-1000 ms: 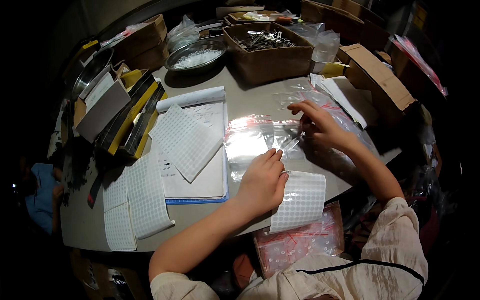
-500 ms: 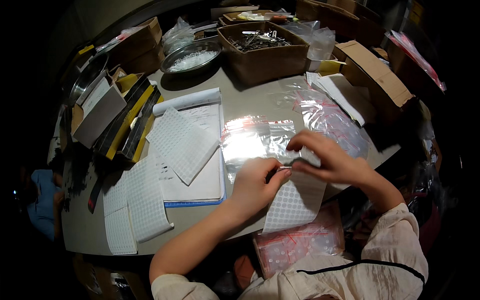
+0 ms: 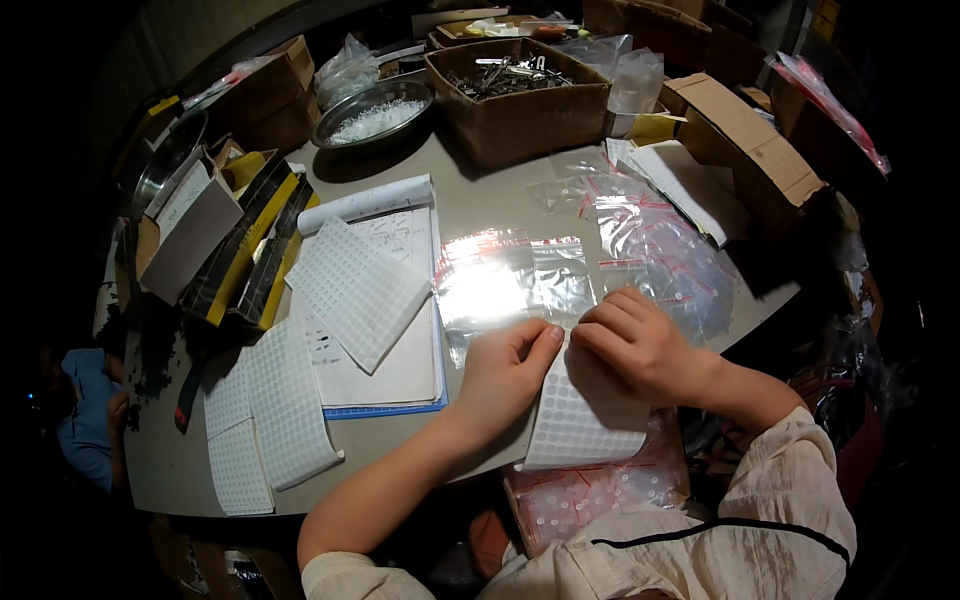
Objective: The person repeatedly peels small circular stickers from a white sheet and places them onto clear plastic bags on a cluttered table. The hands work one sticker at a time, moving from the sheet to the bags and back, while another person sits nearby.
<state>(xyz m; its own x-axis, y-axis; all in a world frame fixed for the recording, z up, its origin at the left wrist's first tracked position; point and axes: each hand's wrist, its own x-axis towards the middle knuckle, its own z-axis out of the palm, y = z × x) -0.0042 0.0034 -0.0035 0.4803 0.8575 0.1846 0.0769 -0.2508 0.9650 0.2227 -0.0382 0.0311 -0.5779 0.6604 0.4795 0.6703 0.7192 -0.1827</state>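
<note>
A sheet of round pale stickers [image 3: 585,425] hangs tilted over the table's front edge. My left hand [image 3: 500,370] grips its upper left edge between thumb and fingers. At the sheet's top, my right hand [image 3: 645,345] is closed in a pinch, its fingertips close to my left thumb. Whether a loose sticker is between those fingertips is hidden. Just beyond my hands lie clear zip bags with red seal lines [image 3: 490,280], spread flat and overlapping. Below the sheet, a box of zip bags bearing round stickers [image 3: 590,500] stands at my lap.
More sticker sheets [image 3: 365,290] lie on a blue clipboard with papers [image 3: 435,375] and at the table's left. A pile of clear bags [image 3: 665,270] is to the right. Farther back stand a metal bowl [image 3: 375,115], a carton of metal parts [image 3: 515,125] and other boxes.
My right hand has come down to the sheet's top edge, and its fingers have closed from a spread pose. My left hand still holds the sheet. The view has shifted slightly.
</note>
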